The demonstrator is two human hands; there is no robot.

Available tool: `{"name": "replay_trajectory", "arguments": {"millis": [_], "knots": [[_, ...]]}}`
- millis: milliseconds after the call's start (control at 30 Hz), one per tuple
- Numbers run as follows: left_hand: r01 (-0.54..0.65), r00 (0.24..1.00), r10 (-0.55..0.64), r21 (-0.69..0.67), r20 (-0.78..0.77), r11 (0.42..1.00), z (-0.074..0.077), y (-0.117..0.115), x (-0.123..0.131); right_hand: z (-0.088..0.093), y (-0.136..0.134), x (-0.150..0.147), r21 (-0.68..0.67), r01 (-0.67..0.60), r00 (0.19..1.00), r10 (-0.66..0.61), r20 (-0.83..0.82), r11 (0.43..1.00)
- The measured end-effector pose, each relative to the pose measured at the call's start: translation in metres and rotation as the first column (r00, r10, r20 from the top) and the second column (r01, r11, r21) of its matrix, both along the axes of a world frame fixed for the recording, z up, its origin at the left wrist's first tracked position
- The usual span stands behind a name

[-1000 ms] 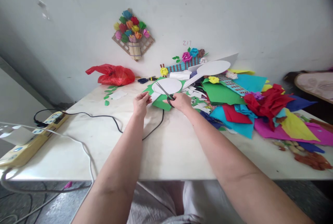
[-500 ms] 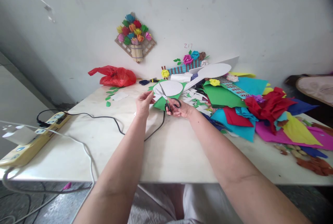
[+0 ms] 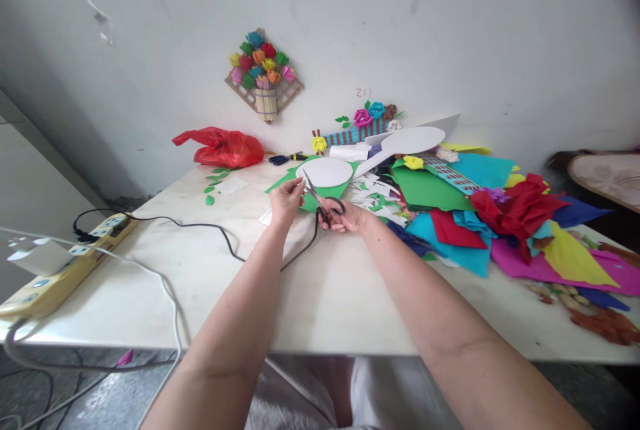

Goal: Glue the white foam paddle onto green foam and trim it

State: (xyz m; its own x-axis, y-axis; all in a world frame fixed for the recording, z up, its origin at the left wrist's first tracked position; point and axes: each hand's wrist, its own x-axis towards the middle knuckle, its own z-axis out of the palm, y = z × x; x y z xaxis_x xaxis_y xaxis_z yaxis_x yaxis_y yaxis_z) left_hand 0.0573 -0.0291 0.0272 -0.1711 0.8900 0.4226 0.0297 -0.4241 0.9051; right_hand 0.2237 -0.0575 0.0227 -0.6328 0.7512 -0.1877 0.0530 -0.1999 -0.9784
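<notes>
My right hand (image 3: 340, 215) is wrapped round the black handles of the scissors (image 3: 311, 189), whose blades point up and to the left. The fingers of my left hand (image 3: 287, 200) are pinched together close to the blade tips; what they hold is too small to make out. Beneath and behind both hands lies green paper (image 3: 343, 191) with a white oval piece (image 3: 327, 172) on top. White and green paper scraps (image 3: 375, 191) are heaped just right of the oval.
Coloured paper sheets (image 3: 435, 188) and crumpled red paper (image 3: 517, 207) cover the table's right side. A red plastic bag (image 3: 227, 148) sits at the back left, near green paper leaves (image 3: 210, 200). A power strip (image 3: 65, 273) with cables lies at the left edge.
The scissor blades, spread apart earlier, now look closer together. My left hand has shifted slightly right and down. The whole view has tilted slightly.
</notes>
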Motion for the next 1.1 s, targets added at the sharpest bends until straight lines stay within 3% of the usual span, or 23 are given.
{"name": "replay_trajectory", "arguments": {"millis": [300, 567, 833, 1100], "knots": [[0.029, 0.998, -0.030, -0.019, -0.051, 0.999, 0.000, 0.000, -0.001, -0.008, 0.006, -0.001, 0.024, -0.010, 0.999, 0.009, 0.035, 1.000], [-0.016, 0.997, 0.010, -0.078, -0.074, 0.997, 0.002, -0.003, 0.001, -0.010, 0.006, -0.002, 0.059, 0.016, 0.999, -0.019, 0.050, 0.998], [0.014, 0.999, -0.017, -0.072, -0.033, 0.997, -0.001, 0.003, 0.000, -0.009, 0.005, -0.004, 0.101, 0.024, 0.997, -0.032, 0.075, 0.995], [-0.140, 0.973, 0.141, 0.016, -0.184, 0.990, 0.001, -0.001, 0.001, -0.016, 0.009, -0.007, 0.095, 0.040, 0.997, -0.046, 0.061, 0.995]]}}
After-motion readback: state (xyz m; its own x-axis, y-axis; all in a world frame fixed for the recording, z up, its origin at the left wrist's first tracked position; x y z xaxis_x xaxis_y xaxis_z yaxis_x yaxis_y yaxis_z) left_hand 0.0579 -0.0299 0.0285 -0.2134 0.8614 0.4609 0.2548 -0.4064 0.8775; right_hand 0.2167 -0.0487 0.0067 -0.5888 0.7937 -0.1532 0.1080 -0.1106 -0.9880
